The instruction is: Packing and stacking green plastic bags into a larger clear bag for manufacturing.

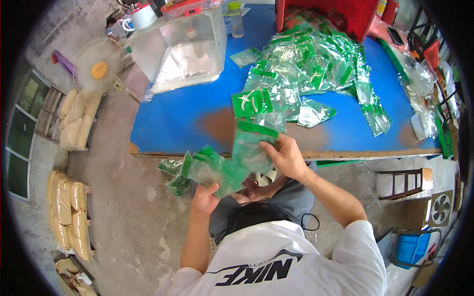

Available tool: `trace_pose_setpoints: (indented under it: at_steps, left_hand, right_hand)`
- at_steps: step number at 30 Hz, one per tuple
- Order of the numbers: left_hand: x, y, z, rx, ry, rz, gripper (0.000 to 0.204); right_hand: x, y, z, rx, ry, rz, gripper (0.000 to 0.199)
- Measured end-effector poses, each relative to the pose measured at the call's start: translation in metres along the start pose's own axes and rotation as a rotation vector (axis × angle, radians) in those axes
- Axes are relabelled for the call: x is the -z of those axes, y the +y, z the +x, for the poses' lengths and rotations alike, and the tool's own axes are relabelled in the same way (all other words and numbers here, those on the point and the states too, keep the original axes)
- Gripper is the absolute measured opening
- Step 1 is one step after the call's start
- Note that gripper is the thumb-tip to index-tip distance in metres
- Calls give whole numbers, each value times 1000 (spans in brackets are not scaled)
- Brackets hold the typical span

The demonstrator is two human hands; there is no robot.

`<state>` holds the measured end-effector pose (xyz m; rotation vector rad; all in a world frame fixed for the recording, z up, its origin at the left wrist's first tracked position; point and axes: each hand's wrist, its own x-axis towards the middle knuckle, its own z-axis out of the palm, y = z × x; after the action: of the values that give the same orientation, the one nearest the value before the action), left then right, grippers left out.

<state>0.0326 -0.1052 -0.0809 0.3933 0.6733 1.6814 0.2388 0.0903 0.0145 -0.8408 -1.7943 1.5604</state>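
Note:
In my left hand (205,199), over my lap, is a fanned stack of clear plastic packets (217,170) with green bands. My right hand (287,157) grips a single green-topped clear packet (254,145) by its right side, just in front of the table edge. The lower corner of that packet overlaps the stack. On the blue table (173,121), a large heap of similar packets (316,64) spreads from a tipped red bin (335,19). One packet (252,102) with small white pieces lies at the heap's near left.
A translucent plastic tub (192,54) stands at the table's back left, with a yellow-lidded bottle (235,22) beside it. More loose packaging (419,93) lines the right edge. Stacked sacks (69,212) and a fan (98,69) are at left; a wooden stool (407,183) is at right.

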Motion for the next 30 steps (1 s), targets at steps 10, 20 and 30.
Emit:
trace_pose_setpoints:
  at_steps: [10, 20, 30]
  left_hand:
    - [-15, 1, -9, -79, 224, 99, 63]
    - [24, 0, -29, -156, 131, -101, 61]
    - [21, -28, 4, -58, 168, -269, 56]
  right_hand:
    - [-63, 31, 124, 227, 271, -1086, 60]
    - [-102, 55, 14, 475, -35, -187, 29]
    - [30, 44, 32, 513, 40, -1030, 88]
